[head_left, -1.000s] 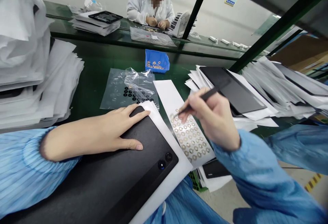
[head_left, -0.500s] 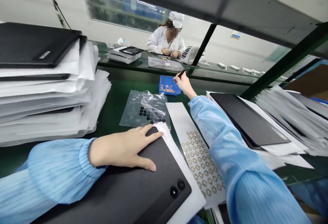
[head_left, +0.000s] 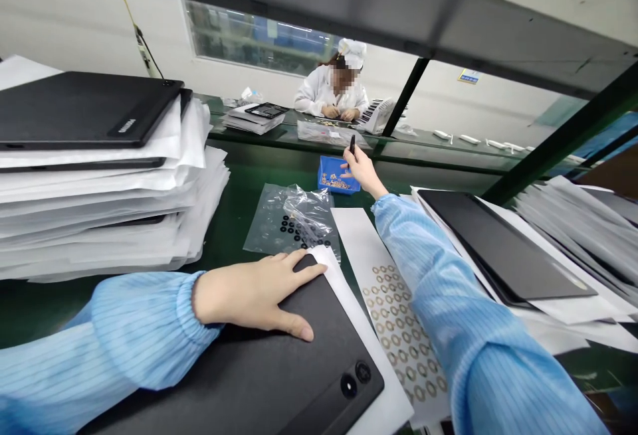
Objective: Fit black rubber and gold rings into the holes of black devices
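Note:
My left hand (head_left: 262, 292) lies flat on the back of a black tablet (head_left: 239, 382), its fingers spread toward the far corner and the thumb apart. Under the tablet is a white sheet (head_left: 386, 408). Out in front, my right hand (head_left: 363, 169) is closed on a slim black pen-like tool (head_left: 352, 144), which points upward; its exact kind does not show. This hand is at the right edge of a small blue tray (head_left: 325, 168) with small gold-coloured pieces (head_left: 336, 182) in it. Below my right forearm, a sheet of ring-shaped stickers (head_left: 366, 249) is partly covered.
Clear plastic bags (head_left: 264, 222) with black rings lie beyond the tablet. A tall stack of tablets and white sleeves (head_left: 100, 222) stands left. More tablets (head_left: 498, 242) lie right. A shelf (head_left: 349, 10) hangs overhead, its post slanting down. A co-worker (head_left: 331, 89) sits opposite.
The black tool in my right hand has turned from slanting to nearly upright, while that hand stays by the blue tray. My left hand keeps its place on the tablet. The whole view has shifted slightly.

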The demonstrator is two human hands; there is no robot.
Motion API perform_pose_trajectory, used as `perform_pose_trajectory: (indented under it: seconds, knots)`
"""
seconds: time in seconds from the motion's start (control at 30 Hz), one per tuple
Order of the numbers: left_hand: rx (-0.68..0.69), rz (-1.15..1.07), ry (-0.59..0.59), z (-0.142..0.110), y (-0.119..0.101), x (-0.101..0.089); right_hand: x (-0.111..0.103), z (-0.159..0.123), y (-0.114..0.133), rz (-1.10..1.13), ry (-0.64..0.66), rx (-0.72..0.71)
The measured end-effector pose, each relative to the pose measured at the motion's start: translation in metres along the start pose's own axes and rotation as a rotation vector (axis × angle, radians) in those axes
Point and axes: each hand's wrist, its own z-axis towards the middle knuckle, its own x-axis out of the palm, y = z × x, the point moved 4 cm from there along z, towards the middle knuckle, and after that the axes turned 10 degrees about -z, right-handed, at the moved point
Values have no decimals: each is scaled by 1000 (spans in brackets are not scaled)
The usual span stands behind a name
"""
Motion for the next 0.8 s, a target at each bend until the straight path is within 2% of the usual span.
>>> perform_pose_trajectory:
  seconds: [0.17, 0.3, 0.4, 0.57, 0.7, 0.8]
  knots:
    - [31, -16, -33, 0, -2, -2, 1, 5, -6, -23, 4, 38]
    - [29, -10, -31, 0, -2, -1, -2, 2, 10, -90, 61, 6]
    - [31, -17, -35, 0, -2, -2, 7, -20, 40, -156, 205, -84]
    - [13, -8, -39, -1, -3, -2, 37, -83, 83, -260, 499, -249]
    - [53, -81, -40, -4, -1, -8, 50, -112, 83, -337, 592, -245]
    - [102, -342, -132, -1, 11, -24, 55, -112, 75, -356, 616, -228]
